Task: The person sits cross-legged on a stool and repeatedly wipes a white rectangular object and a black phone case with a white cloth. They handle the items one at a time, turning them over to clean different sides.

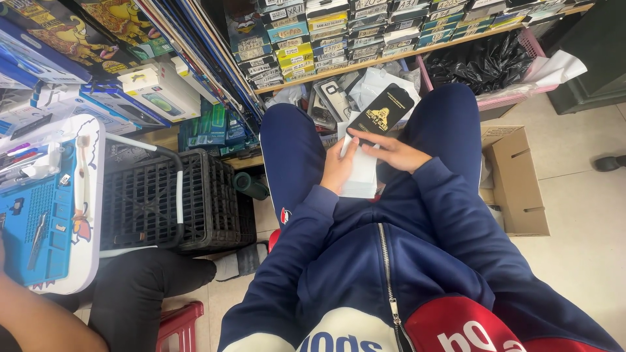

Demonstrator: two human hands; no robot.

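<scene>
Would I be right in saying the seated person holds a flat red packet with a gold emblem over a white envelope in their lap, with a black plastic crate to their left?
Not quite: the flat packet is black, not red, as the head view shows. The rest stands: it has a gold emblem, both the left hand and the right hand hold it over the white envelope in the lap, and the black plastic crate sits to the person's left.

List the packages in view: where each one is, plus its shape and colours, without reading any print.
Flat black package with a gold emblem: between the knees, under both hands.
White sleeve: on the lap, held by the left hand.
White box: left shelf.
Stacked slim boxes: top shelf, yellow, blue, white.
Brown carton: floor, right.
</scene>
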